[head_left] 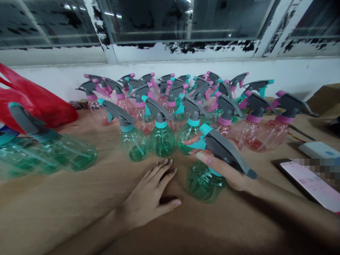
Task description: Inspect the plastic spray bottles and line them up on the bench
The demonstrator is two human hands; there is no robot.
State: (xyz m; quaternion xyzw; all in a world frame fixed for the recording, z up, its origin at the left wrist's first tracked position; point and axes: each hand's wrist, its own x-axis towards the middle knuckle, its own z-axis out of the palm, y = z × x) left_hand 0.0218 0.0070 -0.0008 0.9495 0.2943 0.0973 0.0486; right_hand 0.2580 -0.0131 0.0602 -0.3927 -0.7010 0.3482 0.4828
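Observation:
My right hand is wrapped around the neck of a green spray bottle with a grey and turquoise trigger head, its nozzle pointing to the upper left. The bottle is a little tilted; whether its base touches the table cannot be made out. To its left, my left hand lies palm down over the wooden table, fingers stretched out and holding nothing. Just beyond my hands stand green spray bottles with turquoise collars, partly hidden on the right by my right fingers.
Pink spray bottles and more green ones crowd the back by the wall. Several green bottles stand at the left near a red plastic bag. At the right lie a phone, a white box and a cardboard box.

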